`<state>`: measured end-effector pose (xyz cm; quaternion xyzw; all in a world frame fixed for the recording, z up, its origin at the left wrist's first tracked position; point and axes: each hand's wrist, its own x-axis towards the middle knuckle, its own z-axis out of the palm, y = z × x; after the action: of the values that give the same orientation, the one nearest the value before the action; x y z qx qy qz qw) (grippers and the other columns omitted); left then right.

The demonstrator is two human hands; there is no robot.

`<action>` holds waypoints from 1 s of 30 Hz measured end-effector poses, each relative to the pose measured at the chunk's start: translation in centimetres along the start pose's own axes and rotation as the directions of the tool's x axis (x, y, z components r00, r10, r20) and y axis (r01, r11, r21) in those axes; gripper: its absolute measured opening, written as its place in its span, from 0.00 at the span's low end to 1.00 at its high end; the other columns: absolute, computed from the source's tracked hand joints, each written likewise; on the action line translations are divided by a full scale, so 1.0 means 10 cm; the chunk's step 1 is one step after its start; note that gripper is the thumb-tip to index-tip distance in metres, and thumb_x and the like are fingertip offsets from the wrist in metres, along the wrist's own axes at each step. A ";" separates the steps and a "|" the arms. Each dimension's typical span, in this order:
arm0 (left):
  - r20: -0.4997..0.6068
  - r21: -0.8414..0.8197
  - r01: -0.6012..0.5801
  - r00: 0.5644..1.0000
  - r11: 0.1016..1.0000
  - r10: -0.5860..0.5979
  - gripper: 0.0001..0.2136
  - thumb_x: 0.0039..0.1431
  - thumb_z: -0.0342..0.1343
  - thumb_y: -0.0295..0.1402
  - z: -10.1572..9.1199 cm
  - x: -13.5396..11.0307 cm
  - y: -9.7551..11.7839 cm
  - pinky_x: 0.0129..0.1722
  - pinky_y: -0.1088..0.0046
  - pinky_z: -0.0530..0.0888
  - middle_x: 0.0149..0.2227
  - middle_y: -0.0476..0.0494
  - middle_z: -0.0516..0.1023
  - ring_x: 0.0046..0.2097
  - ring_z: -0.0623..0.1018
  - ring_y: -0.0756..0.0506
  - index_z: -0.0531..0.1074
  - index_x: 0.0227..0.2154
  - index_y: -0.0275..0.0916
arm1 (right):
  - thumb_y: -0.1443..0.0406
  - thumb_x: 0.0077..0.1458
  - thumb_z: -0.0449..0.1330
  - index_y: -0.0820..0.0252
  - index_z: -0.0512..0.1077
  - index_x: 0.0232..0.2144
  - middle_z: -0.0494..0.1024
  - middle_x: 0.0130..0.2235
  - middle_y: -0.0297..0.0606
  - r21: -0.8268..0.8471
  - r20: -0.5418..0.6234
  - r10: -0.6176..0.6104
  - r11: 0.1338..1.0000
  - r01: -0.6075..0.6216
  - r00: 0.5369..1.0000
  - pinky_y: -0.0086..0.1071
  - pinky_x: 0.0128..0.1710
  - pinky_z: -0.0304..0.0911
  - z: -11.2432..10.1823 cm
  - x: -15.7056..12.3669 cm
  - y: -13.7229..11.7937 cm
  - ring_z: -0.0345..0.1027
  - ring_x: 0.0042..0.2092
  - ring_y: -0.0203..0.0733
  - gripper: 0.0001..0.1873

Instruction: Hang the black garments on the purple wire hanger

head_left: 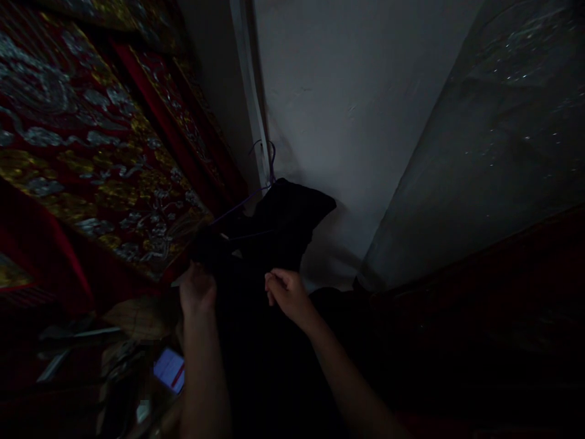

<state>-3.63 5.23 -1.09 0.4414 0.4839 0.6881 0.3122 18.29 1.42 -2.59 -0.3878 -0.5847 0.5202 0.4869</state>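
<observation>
A black garment (283,225) hangs in a dim corner from a thin purple hanger (269,160) hooked near a white wall strip. My left hand (197,288) is closed on the garment's dark left edge. My right hand (284,294) is curled in a pinch on the black cloth just below its middle. Both forearms reach up from the bottom of the view. The lower part of the garment is lost in shadow.
Red fabric with gold and silver embroidery (91,140) hangs at the left. A grey sparkly sheer cloth (493,140) slopes down the right. A lit phone screen (170,369) lies among dim clutter at the lower left. The white wall (347,91) is behind.
</observation>
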 end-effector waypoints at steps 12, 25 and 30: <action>0.326 0.073 0.220 0.916 0.973 -0.232 0.12 0.56 0.63 0.43 0.34 -0.85 0.04 0.42 0.71 0.74 0.37 0.45 0.81 0.40 0.78 0.45 0.78 0.36 0.39 | 0.54 0.53 0.64 0.57 0.73 0.34 0.78 0.37 0.38 -0.286 -0.164 -0.133 0.955 0.082 0.977 0.36 0.44 0.65 -0.47 -0.28 0.08 0.72 0.41 0.45 0.13; 0.666 0.168 -0.131 0.746 0.977 -0.015 0.23 0.68 0.45 0.51 0.60 -0.79 0.02 0.49 0.61 0.77 0.44 0.37 0.82 0.50 0.79 0.39 0.74 0.51 0.42 | 0.68 0.45 0.56 0.58 0.69 0.20 0.70 0.22 0.30 -0.231 0.255 -0.107 0.958 0.168 0.961 0.28 0.26 0.60 -0.73 0.24 -0.54 0.63 0.25 0.37 0.05; 0.745 0.309 -0.162 0.653 0.937 -0.132 0.13 0.61 0.57 0.43 0.42 -0.65 0.15 0.48 0.58 0.78 0.39 0.44 0.84 0.44 0.82 0.37 0.81 0.43 0.44 | 0.71 0.45 0.57 0.58 0.75 0.46 0.80 0.44 0.38 -0.339 0.026 -0.414 0.853 0.398 0.910 0.35 0.49 0.65 -0.84 0.85 -0.51 0.73 0.46 0.43 0.22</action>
<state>2.86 0.79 -1.06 0.7393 0.4196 0.3470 0.3960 24.85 10.69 3.73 -0.3455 -0.7217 0.2886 0.5259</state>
